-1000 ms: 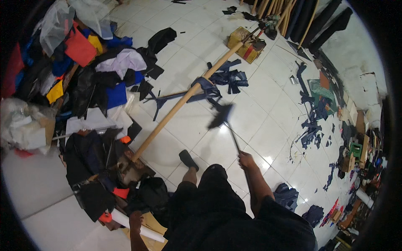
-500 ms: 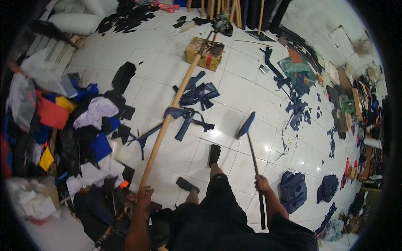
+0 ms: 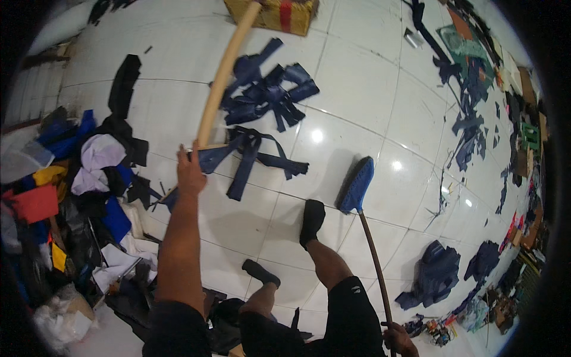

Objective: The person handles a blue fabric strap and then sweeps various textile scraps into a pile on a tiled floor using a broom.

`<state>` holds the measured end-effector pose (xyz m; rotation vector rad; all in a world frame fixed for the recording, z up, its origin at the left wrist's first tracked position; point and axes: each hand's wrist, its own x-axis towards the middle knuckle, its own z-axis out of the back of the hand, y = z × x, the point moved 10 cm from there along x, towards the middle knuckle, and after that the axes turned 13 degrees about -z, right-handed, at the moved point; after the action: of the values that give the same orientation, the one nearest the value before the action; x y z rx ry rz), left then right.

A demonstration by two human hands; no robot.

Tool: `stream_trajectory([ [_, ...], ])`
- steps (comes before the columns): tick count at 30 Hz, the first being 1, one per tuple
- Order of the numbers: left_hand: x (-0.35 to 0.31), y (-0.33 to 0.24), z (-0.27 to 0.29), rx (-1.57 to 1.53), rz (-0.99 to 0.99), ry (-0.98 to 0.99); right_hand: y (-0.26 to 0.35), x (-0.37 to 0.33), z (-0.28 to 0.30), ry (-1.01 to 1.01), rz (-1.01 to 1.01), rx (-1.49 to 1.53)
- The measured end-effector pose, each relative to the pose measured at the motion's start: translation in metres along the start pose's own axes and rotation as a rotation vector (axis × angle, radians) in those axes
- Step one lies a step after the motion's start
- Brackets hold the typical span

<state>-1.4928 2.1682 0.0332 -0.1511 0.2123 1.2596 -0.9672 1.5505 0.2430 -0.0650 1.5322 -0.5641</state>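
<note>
My left hand [image 3: 191, 174], arm stretched forward, is closed on the near end of a long pale wooden pole [image 3: 217, 89]. The pole slants away to a yellow box at the top edge; its far end is out of view. Just right of this hand lie dark blue cloth strips [image 3: 253, 152], with a larger heap of navy scraps [image 3: 276, 92] beyond. At the lower right, my right hand [image 3: 399, 339] is wrapped around the brown handle of a broom [image 3: 373, 253]. The broom's blue head [image 3: 358, 187] rests on the tiles ahead of my foot.
A mixed cloth pile with a red piece [image 3: 35, 203] spreads along the left. Navy scraps [image 3: 470, 134] trail down the right side, near more dark cloth bundles [image 3: 437, 273]. The yellow box [image 3: 279, 15] with a red stripe sits on the white tiled floor.
My left hand has reached forward, and the pole has moved away with it. My right hand is lower, near the bottom edge. The view has tilted down, closer to the floor scraps.
</note>
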Motion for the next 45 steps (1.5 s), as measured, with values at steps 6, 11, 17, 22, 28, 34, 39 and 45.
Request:
stream_trajectory([
  [6,0.004,0.019,-0.034,-0.185,0.062,0.178,-0.019,0.025,-0.004,-0.081,0.027,0.07],
  [11,0.016,-0.029,0.118,-0.198,-0.022,-0.126,-0.002,0.007,-0.016,-0.071,0.407,-0.124],
  [17,-0.014,-0.267,0.29,-1.061,-0.19,-0.098,-0.056,0.008,-0.027,-0.085,0.369,-0.114],
  [22,-0.087,-0.478,0.469,-1.435,-0.673,-0.281,-0.1,-0.005,-0.013,-0.305,0.632,-0.299],
  [28,-0.112,-0.627,0.505,-1.771,-0.702,-0.004,-0.102,-0.05,0.015,-0.531,0.869,-0.417],
  [34,-0.044,-0.438,0.249,-1.171,-0.532,0.143,-0.036,-0.099,-0.01,-0.13,0.649,-0.327],
  [39,-0.203,-0.054,0.153,-0.439,0.115,0.247,0.094,-0.162,-0.086,0.398,0.404,-0.155],
  [45,-0.496,0.087,0.159,-0.073,0.533,0.518,0.33,-0.16,-0.238,0.395,0.605,-0.384],
])
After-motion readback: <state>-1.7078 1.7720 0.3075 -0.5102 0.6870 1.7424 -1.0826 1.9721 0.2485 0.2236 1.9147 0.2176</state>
